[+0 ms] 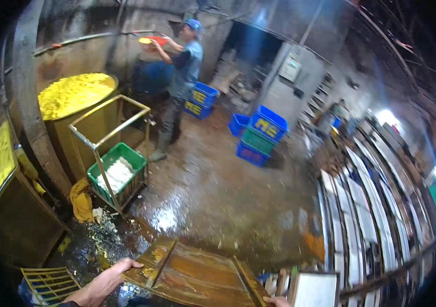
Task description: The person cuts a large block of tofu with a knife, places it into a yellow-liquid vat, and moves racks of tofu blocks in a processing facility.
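Note:
Held low in front of me is a wet brown wooden board [197, 275] with two crosswise battens. My left hand [111, 276] is closed on its left edge, thumb on top. At the opposite edge my right hand [277, 301] grips the board too; only a little of that hand shows at the lower rim. Yellowish scraps stick to the board's left part. Just right of my right hand stands a wooden frame with a white surface [316, 289]. A slatted yellowish rack [49, 285] lies beside my left forearm.
A person [187, 61] in a blue cap holds a red basin [154, 43] by vats of yellow pieces [74, 92]. A metal frame [108, 135] surrounds a green crate [138, 157]. Stacked crates [261, 134] stand on the wet floor; white-surfaced trays [361, 215] line the right.

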The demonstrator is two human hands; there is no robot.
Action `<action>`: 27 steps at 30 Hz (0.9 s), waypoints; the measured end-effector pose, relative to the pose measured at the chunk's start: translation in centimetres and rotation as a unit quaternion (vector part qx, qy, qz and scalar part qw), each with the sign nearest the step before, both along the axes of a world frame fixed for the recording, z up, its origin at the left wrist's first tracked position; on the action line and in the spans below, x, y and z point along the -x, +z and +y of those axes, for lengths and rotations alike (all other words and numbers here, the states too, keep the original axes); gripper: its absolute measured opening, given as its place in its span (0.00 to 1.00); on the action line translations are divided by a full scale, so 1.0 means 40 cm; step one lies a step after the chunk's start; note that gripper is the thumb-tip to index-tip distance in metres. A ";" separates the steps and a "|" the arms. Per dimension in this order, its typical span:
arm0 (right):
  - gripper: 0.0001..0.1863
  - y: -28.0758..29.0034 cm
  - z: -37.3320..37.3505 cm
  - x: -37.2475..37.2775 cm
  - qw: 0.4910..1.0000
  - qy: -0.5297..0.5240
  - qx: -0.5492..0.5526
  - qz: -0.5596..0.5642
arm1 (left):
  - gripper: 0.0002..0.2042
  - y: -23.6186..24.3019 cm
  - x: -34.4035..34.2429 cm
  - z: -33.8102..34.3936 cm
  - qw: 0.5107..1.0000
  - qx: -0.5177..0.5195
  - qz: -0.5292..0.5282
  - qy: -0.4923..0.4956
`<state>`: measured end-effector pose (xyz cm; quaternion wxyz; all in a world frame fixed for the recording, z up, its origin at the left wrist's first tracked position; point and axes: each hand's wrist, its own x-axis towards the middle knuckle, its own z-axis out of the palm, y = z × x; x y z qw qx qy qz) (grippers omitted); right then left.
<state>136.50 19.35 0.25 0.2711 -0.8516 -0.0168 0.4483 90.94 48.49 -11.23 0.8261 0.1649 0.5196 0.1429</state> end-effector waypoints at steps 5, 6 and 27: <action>0.16 -0.069 0.249 -0.395 0.933 0.053 -0.318 0.160 | 0.15 0.008 -0.221 0.202 0.998 -0.005 0.006 0.055; 0.16 -0.056 0.328 -0.468 0.932 0.063 -0.318 0.160 | 0.15 0.006 -0.271 0.247 0.996 -0.006 -0.010 0.086; 0.27 -0.151 1.154 -2.142 1.000 -0.010 -0.025 -0.016 | 0.17 0.012 -2.246 1.564 0.996 0.018 -0.066 -0.050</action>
